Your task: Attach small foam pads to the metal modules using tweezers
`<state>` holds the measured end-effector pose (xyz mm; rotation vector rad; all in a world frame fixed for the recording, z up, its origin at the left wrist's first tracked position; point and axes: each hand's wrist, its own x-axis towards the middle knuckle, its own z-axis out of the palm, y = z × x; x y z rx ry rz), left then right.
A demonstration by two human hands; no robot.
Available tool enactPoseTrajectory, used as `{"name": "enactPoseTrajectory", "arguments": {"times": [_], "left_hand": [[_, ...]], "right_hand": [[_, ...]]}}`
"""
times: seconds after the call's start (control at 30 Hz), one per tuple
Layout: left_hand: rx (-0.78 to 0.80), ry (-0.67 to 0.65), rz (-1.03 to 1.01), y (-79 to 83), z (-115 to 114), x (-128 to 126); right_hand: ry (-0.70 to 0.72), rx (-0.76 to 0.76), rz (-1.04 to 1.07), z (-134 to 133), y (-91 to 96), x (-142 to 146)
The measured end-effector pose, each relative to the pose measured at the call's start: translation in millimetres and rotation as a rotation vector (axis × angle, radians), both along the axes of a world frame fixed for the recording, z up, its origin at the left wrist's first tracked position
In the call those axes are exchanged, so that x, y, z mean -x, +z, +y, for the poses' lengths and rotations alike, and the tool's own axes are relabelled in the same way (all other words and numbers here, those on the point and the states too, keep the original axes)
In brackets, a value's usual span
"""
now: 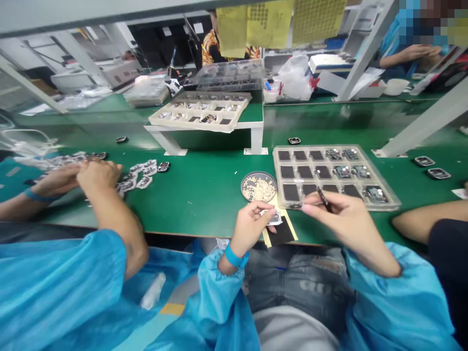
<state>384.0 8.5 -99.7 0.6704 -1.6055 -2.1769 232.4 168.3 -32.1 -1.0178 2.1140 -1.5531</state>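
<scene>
My left hand (251, 225) is closed in a pinch on a small flat component (272, 217), held over a black pad (281, 234) at the green table's near edge. My right hand (338, 214) is closed on thin dark tweezers (323, 198), tips pointing up and left near the front edge of a clear compartment tray (387, 192). That tray holds dark pads and several small assemblies. A round dish of tiny pale parts (259, 186) sits just left of the tray, beyond my left hand.
A co-worker's hands (86, 175) at left handle small parts beside a scatter of components (141, 175). Another person's forearm (420, 222) rests at right. A raised white shelf (256, 127) carries a beige tray (199, 111). Loose parts (431, 166) lie far right.
</scene>
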Motion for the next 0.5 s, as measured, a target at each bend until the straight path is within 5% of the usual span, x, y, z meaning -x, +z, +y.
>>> {"name": "enactPoseTrajectory", "arguments": {"times": [0.2,0.5], "left_hand": [[0.075,0.025,-0.056,2.8,-0.3,-1.0],[0.088,-0.028,0.014,0.6,-6.9,-10.1]], "right_hand": [[0.082,-0.054,-0.327,4.2,-35.6,-27.4],[0.059,-0.12,-0.445,-13.4,-50.8,-35.6]]}}
